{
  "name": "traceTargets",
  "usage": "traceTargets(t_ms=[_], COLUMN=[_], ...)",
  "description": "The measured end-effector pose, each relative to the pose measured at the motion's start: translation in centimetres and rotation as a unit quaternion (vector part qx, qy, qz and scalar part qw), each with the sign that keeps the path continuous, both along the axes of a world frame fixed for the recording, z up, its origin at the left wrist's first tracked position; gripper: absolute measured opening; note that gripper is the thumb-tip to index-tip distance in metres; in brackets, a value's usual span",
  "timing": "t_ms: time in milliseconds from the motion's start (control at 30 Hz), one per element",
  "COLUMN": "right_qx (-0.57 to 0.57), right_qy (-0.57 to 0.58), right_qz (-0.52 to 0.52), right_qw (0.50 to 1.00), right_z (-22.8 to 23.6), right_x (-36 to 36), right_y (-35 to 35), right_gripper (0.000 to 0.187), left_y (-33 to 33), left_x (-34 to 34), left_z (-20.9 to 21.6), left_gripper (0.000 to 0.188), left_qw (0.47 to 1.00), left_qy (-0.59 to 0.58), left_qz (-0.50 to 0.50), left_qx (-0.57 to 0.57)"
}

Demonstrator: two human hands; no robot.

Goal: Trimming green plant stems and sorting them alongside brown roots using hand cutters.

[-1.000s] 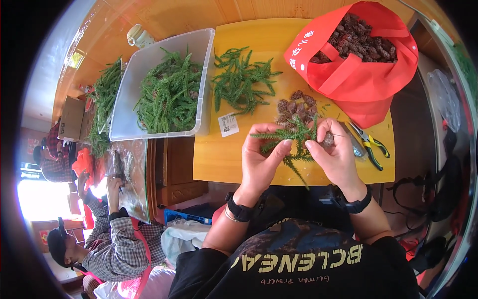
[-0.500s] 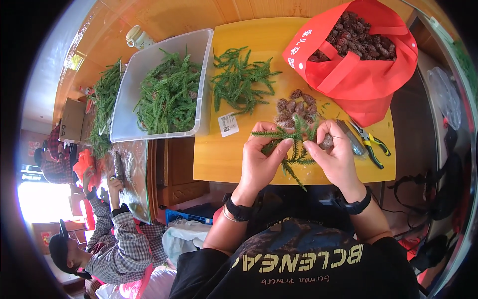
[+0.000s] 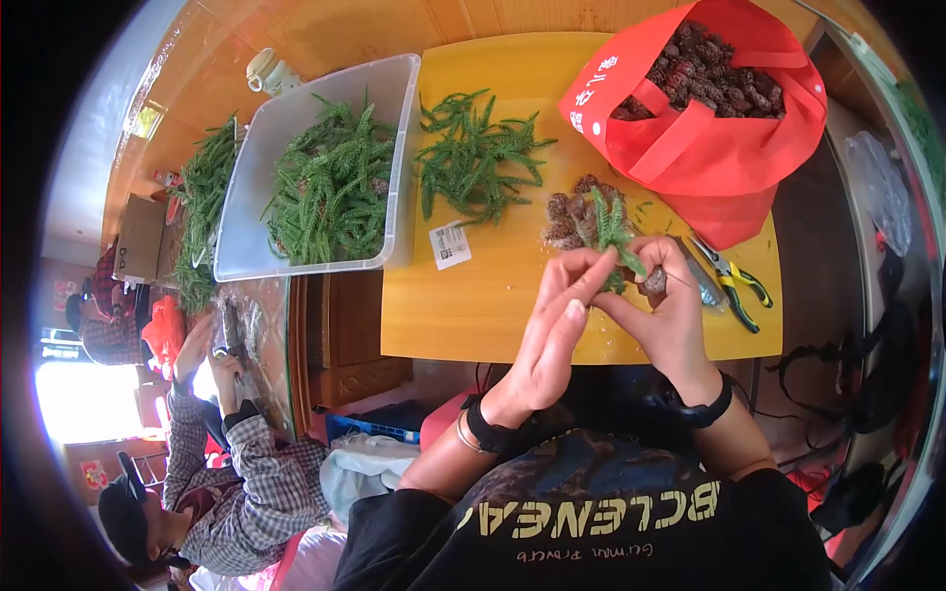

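Above the front of the yellow tabletop, my left hand [image 3: 562, 315] and my right hand [image 3: 665, 315] meet around a small bunch of green artificial fir sprigs [image 3: 611, 225]. Both hands pinch its lower end, with the leaves pointing away from me. Against my right fingers sits a pinecone [image 3: 653, 282], and a thin wire sticks out beside it. My palms and fingers hide part of the stems. Just beyond lies a small heap of brown pinecones [image 3: 564, 219]. Pliers with yellow-and-black handles [image 3: 737, 281] rest to the right, beside a clear plastic-wrapped bundle [image 3: 706, 280].
Loose green sprigs [image 3: 483, 163] and a white label [image 3: 451, 246] lie on the yellow table [image 3: 463, 320]. Left stands a clear plastic bin [image 3: 233, 222] of sprigs; at the far right, a red bag [image 3: 709, 163] holds pinecones. A co-worker [image 3: 246, 492] works at the left table.
The sprigs, spread wide between my hands before, are now gathered into a narrow upright bunch. My left hand has turned and moved right, toward my right hand. The co-worker has shifted slightly.
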State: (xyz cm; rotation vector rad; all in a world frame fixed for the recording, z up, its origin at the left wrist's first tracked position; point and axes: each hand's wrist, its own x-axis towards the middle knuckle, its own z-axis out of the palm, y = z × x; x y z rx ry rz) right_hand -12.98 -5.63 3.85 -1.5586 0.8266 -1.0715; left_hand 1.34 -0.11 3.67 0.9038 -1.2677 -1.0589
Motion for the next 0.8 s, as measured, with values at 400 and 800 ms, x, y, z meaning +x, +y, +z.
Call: traceTargets(t_ms=[400,800], right_qx=[0.219,0.210], right_qy=[-0.160,-0.150], right_qz=[0.120,0.137], right_qw=[0.955,0.956], right_z=[0.4,-0.1], right_x=[-1.2,-1.5], right_y=[-0.3,-0.1], right_gripper=[0.032,0.034], left_y=[-1.7,-0.6], left_x=[1.0,-0.2], left_z=[-0.8,-0.1], left_gripper=[0.069,0.047], left_qw=[0.993,0.989], left_qy=[-0.062,-0.086], left_qz=[0.099,0.094], left_qx=[-0.002,0.069])
